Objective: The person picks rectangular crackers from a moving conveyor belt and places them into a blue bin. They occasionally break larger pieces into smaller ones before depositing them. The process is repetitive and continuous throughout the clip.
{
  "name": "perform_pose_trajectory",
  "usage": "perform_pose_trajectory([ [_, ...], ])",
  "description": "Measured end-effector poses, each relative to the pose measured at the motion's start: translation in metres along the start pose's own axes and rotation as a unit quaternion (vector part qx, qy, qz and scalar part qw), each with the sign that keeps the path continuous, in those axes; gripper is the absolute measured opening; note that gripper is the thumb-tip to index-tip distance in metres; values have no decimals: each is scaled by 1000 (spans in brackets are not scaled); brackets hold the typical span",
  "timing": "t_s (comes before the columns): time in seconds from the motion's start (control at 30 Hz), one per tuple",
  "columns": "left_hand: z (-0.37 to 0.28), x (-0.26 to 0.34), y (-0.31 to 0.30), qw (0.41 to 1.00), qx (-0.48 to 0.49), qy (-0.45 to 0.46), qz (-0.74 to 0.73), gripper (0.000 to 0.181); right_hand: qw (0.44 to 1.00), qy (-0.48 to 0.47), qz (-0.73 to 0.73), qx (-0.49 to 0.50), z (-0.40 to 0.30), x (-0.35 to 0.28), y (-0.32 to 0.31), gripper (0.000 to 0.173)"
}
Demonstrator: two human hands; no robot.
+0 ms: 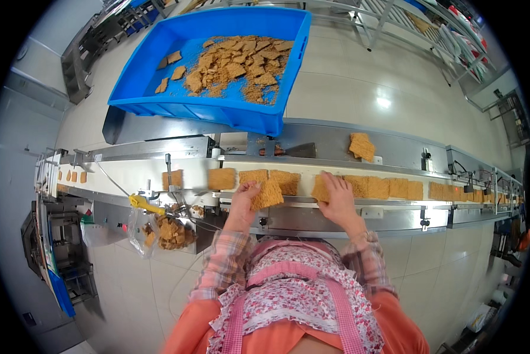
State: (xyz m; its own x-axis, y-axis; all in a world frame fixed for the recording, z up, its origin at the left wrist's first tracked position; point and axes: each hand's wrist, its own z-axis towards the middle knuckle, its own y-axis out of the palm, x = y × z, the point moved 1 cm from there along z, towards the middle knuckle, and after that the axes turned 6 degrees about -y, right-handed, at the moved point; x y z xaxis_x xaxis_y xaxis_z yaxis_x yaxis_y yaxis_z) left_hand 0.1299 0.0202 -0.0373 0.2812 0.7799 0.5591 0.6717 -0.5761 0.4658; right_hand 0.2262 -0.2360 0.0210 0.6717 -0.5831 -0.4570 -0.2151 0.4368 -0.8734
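Note:
My left hand pinches a square golden-brown crumbly slab between thumb and fingers. It is tilted over the near edge of a white conveyor belt, partly covering two more slabs lying there. My right hand spans another brown slab on the belt, fingertips at its far edge and thumb at its near edge. To the right of that hand, a close row of slabs runs along the belt. Left of my left hand lie spaced single slabs, one of them whole and flat.
Beyond the belt stands a blue plastic crate with broken pieces and crumbs. A scraper and a broken slab lie on the far metal ledge. A yellow-handled fitting and a plastic bag of pieces are at near left.

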Motion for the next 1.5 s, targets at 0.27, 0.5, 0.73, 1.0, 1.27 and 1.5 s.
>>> perform_pose_trajectory([
  [0.27, -15, 25, -39, 996, 26, 28, -80, 24, 998, -18, -19, -58, 16, 8, 0, 68],
  [0.5, 3, 93, -68, 908, 234, 236, 255, 47, 995, 29, 55, -76, -15, 9, 17, 73],
  [0.73, 47, 85, -86, 755, 321, 353, 450, 51, 999, -2, 50, -10, 4, -3, -2, 70],
  [1.0, -37, 19, -22, 982, -6, 34, 186, 33, 995, -76, 50, -27, 25, -36, 16, 69],
  [1.27, -56, -21, -13, 989, -95, 37, 109, 33, 963, -195, 142, -120, 46, -103, 53, 69],
  [1.5, -71, -27, -40, 998, 30, 40, 37, 22, 986, -129, 57, -86, 55, -82, 76, 54],
])
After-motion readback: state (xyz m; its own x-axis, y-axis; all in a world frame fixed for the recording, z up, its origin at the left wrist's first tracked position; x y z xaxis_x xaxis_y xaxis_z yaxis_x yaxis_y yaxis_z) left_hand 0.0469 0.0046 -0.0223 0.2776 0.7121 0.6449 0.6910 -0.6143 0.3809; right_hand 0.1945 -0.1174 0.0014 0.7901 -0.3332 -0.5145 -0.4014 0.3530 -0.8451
